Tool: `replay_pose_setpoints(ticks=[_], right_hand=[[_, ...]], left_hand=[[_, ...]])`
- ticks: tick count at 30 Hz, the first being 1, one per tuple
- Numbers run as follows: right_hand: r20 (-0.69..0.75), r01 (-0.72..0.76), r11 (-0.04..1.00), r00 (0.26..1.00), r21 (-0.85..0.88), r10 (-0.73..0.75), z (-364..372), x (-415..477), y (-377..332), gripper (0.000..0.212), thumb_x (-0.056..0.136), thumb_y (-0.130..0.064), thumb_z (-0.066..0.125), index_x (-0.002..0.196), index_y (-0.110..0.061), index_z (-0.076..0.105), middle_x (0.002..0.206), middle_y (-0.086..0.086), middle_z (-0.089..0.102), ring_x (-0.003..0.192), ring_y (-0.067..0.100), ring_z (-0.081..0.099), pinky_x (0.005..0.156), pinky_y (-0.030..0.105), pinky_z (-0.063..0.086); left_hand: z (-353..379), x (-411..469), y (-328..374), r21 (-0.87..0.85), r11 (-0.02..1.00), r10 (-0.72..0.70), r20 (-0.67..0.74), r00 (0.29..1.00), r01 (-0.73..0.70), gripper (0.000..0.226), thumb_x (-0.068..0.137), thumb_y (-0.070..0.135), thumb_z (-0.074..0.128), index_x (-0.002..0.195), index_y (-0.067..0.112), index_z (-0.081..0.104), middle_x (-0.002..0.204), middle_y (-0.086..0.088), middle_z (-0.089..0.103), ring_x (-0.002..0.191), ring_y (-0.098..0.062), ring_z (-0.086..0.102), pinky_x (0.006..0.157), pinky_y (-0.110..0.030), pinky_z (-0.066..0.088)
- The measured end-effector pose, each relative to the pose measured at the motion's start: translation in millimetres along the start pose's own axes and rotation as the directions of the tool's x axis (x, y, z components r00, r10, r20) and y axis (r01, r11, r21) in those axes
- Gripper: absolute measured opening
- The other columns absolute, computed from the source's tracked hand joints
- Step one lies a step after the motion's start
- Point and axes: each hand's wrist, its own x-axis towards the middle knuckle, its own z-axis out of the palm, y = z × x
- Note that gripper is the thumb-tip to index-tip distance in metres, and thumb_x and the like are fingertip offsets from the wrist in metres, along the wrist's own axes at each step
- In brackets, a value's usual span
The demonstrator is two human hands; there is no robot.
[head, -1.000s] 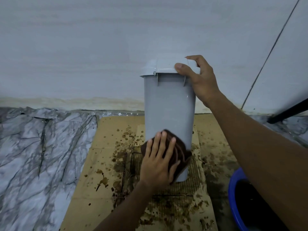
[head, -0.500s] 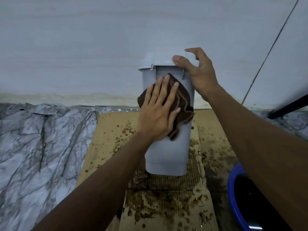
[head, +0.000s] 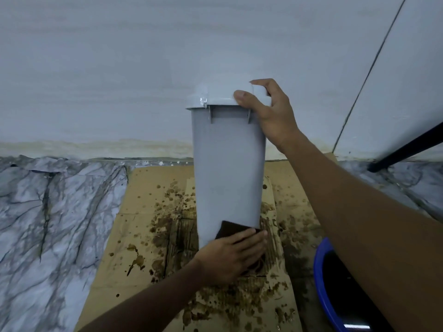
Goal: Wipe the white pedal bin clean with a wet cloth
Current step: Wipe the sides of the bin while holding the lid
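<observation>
Nearest the camera, btm right, a blue basin (head: 320,271) sits on the floor, only partly in frame, inside dark. Just left of it the left hand (head: 230,256) lies flat w/ fingers straight & together, pointing right. It presses a dark brown cloth (head: 229,230) against the lower front of the white pedal bin (head: 227,168). Most of the cloth is hidden under the palm; one corner shows above the fingers. Bin stands upright on a sheet of cardboard (head: 143,192) spattered w/ brown stains, heaviest round the bin's base. Higher up, the right hand (head: 272,116) grips the lid (head: 215,95) at its right edge: thumb on the front rim, fingers curled over the top. Lid is down. Grey-veined marble floor (head: 48,224) runs left of the cardboard & again at far right. Behind it all is a pale wall (head: 143,56), yellowish along its foot. A black bar (head: 407,149) slants in at the right edge.
</observation>
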Motion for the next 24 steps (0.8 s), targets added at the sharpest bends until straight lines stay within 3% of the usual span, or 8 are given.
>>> replay_pose_setpoints(ticks=[4, 8, 10, 13, 15, 17, 20, 24], right_hand=[[0.009, -0.006, 1.000, 1.000, -0.002, 0.006, 3.8, -0.2, -3.6, 0.056, 0.069, -0.053, 0.079, 0.113, -0.023, 0.063, 0.095, -0.017, 0.061, 0.071, -0.013, 0.058, 0.061, 0.007, 0.046], [-0.008, -0.008, 1.000, 1.000, -0.010, 0.008, 7.9, -0.1, -4.2, 0.056, 0.064, -0.057, 0.080, 0.108, -0.027, 0.063, 0.092, -0.020, 0.061, 0.073, -0.010, 0.059, 0.065, 0.009, 0.048], [-0.012, -0.007, 1.000, 1.000, -0.015, 0.007, 7.5, -0.6, -4.2, 0.058, 0.060, -0.061, 0.079, 0.106, -0.029, 0.064, 0.090, -0.022, 0.062, 0.076, -0.008, 0.059, 0.068, 0.011, 0.049], [-0.011, -0.001, 1.000, 1.000, -0.013, 0.001, 7.5, 0.3, -3.8, 0.057, 0.061, -0.062, 0.079, 0.105, -0.029, 0.063, 0.089, -0.021, 0.062, 0.076, -0.006, 0.060, 0.071, 0.016, 0.052], [-0.015, 0.007, 1.000, 1.000, -0.011, -0.007, 7.8, 1.5, -3.2, 0.055, 0.064, -0.059, 0.079, 0.106, -0.027, 0.063, 0.091, -0.019, 0.063, 0.077, -0.005, 0.061, 0.071, 0.016, 0.052], [-0.025, 0.010, 1.000, 1.000, 0.002, -0.010, 6.3, 2.7, -2.3, 0.054, 0.066, -0.057, 0.080, 0.107, -0.025, 0.063, 0.091, -0.018, 0.063, 0.075, -0.008, 0.061, 0.069, 0.012, 0.049], [-0.028, 0.007, 1.000, 1.000, 0.019, -0.007, 3.4, 3.4, -1.2, 0.055, 0.067, -0.055, 0.080, 0.108, -0.023, 0.064, 0.091, -0.017, 0.062, 0.071, -0.012, 0.058, 0.063, 0.006, 0.045], [-0.004, 0.000, 1.000, 1.000, 0.011, 0.000, 3.9, 2.4, 1.0, 0.053, 0.069, -0.052, 0.081, 0.110, -0.024, 0.063, 0.093, -0.017, 0.062, 0.072, -0.011, 0.059, 0.063, 0.009, 0.048]], left_hand=[[-3.4, -13.5, -28.0, 0.065, 0.988, 0.138, -0.012, 0.990, -0.137, 0.067, 0.106, 0.047, 0.034, 0.162, 0.010, 0.027, 0.170, -0.011, 0.023, 0.159, -0.030, 0.009, 0.126, -0.050, -0.017], [-14.7, -17.7, -68.5, -0.090, 0.986, -0.156, -0.161, 0.975, 0.143, 0.070, 0.107, 0.049, 0.030, 0.164, 0.011, 0.013, 0.171, -0.012, 0.007, 0.160, -0.029, -0.001, 0.129, -0.045, -0.007], [-23.5, -11.4, -91.5, -0.199, 0.924, -0.369, -0.247, 0.896, 0.326, 0.064, 0.110, 0.044, 0.026, 0.163, 0.010, 0.015, 0.170, -0.013, 0.007, 0.160, -0.029, 0.001, 0.130, -0.044, -0.001], [-40.1, 7.3, -121.7, -0.342, 0.766, -0.639, -0.309, 0.705, 0.544, 0.061, 0.110, 0.039, 0.030, 0.162, 0.007, 0.023, 0.170, -0.017, 0.014, 0.159, -0.033, 0.008, 0.129, -0.047, 0.004], [-49.6, 25.7, -129.7, -0.377, 0.668, -0.744, -0.304, 0.595, 0.642, 0.063, 0.109, 0.038, 0.032, 0.162, 0.005, 0.023, 0.170, -0.017, 0.014, 0.159, -0.033, 0.006, 0.129, -0.048, 0.004], [-53.7, 43.6, -123.2, -0.378, 0.633, -0.774, -0.297, 0.559, 0.675, 0.064, 0.109, 0.040, 0.032, 0.163, 0.005, 0.021, 0.171, -0.016, 0.012, 0.160, -0.034, 0.004, 0.129, -0.049, 0.002], [-44.6, 55.3, -91.8, -0.320, 0.753, -0.654, -0.271, 0.706, 0.575, 0.066, 0.108, 0.039, 0.037, 0.163, 0.007, 0.021, 0.172, -0.014, 0.013, 0.159, -0.035, 0.001, 0.129, -0.050, -0.002], [-23.0, 36.7, -37.5, -0.123, 0.940, -0.332, -0.119, 0.936, 0.318, 0.069, 0.104, 0.047, 0.041, 0.157, 0.004, 0.036, 0.166, -0.015, 0.031, 0.158, -0.034, 0.000, 0.127, -0.050, -0.014]])
